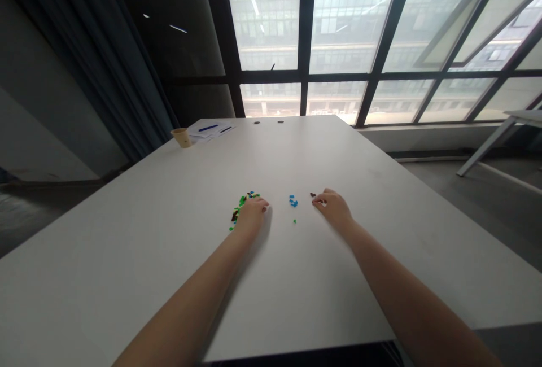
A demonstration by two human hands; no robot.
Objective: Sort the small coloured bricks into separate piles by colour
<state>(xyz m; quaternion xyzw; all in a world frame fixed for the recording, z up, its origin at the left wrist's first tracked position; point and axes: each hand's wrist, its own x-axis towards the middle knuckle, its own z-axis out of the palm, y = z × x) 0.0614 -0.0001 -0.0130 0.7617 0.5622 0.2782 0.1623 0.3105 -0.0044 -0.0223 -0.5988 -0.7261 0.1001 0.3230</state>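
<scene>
My left hand [253, 212] rests at the right side of a mixed pile of small plastic pieces [241, 201] in green, blue, yellow and dark brown, covering part of it. Its fingers are curled in toward the thumb, and what they hold, if anything, is hidden. My right hand [334, 207] is in a pinch low over the table, with what looks like a small dark piece at the fingertips. Just beyond those fingertips lie a few dark brown pieces [312, 194]. Between my hands sit several blue pieces [293, 201], and nearer to me a single green piece [294, 221].
The long white table [288, 158] reaches toward the windows. At its far left stand a paper cup [182, 138] and sheets of paper [201, 132] with a blue pen [208, 128]. Two round dark discs [280, 122] lie near the far edge. Another table [525, 117] stands at right.
</scene>
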